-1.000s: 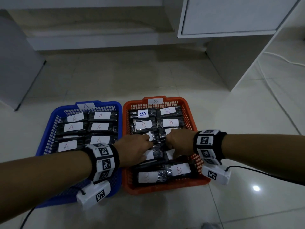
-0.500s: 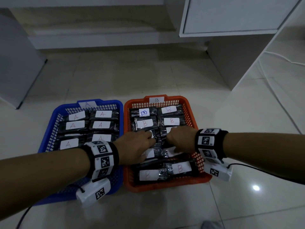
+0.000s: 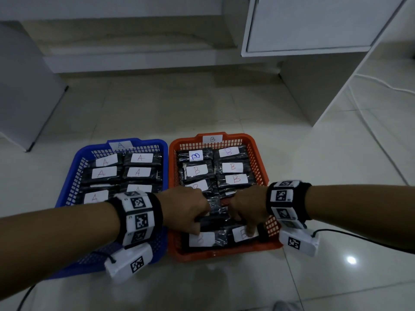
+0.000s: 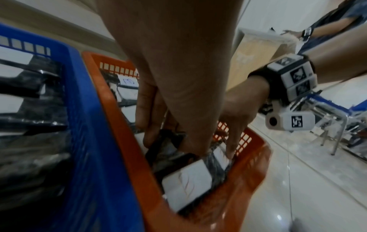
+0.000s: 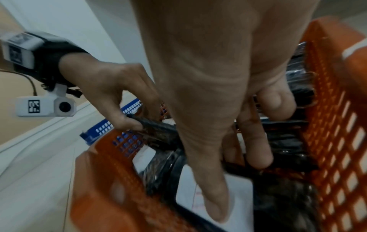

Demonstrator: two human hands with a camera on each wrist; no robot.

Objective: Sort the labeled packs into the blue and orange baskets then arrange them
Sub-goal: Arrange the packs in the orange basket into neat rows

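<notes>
Packs [image 3: 215, 206] fill the orange basket [image 3: 261, 153], all marked B; the A ones lie in the blue basket [image 3: 67, 187] beside it. Both hands work the near rows. The left hand [image 3: 184, 209] pinches a dark pack between thumb and fingers; the right hand [image 3: 248, 206] curls fingers round another's edge, its thumb flat on a front label. Film looks thin, crinkly and slick (probably light, soft inside). Better gripped by the long edges than the glossy face.

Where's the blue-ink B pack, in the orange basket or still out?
In. The blue-ink B pack lies flat in the orange basket's far-left corner, label up.
</notes>
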